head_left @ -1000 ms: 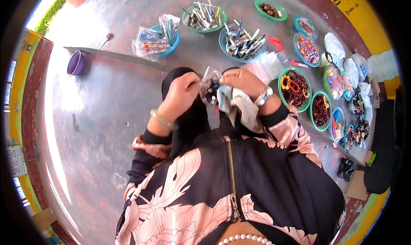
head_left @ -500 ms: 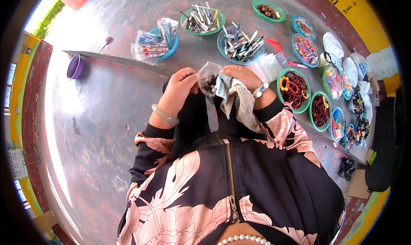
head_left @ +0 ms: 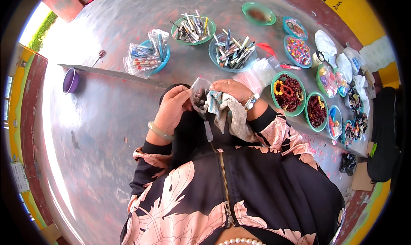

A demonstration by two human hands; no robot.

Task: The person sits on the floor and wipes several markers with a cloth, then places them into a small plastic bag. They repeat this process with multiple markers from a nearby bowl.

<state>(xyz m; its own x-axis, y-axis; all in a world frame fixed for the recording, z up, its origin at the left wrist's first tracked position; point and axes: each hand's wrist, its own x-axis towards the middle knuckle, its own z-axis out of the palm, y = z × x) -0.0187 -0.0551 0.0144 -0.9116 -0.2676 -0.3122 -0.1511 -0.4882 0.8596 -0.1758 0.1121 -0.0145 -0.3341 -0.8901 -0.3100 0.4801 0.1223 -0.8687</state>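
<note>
In front of my lap, a clear plastic bag (head_left: 198, 87) with dark and grey beads inside is held up between both hands. My left hand (head_left: 174, 104), wearing a pale bangle, pinches the bag's left edge. My right hand (head_left: 233, 89) is closed on the bag's right edge, its fingers partly hidden. The same hand also holds a crumpled grey and blue cloth (head_left: 234, 115), which drapes down below the wrist. A narrow clear strip hangs under the bag.
Beyond my hands stand a green basin (head_left: 193, 40) and a blue basin (head_left: 233, 68) of pens, and bagged pens (head_left: 147, 59). To the right are bowls of dark red beads (head_left: 287, 93), flat clear bags (head_left: 260, 74) and more bowls. A purple bucket (head_left: 71, 80) stands left of a raised ledge (head_left: 112, 72).
The view has shifted a little. Both hands and the bag sit slightly lower and further left in the picture, and a clear strip now hangs below the bag. The grip stays the same.
</note>
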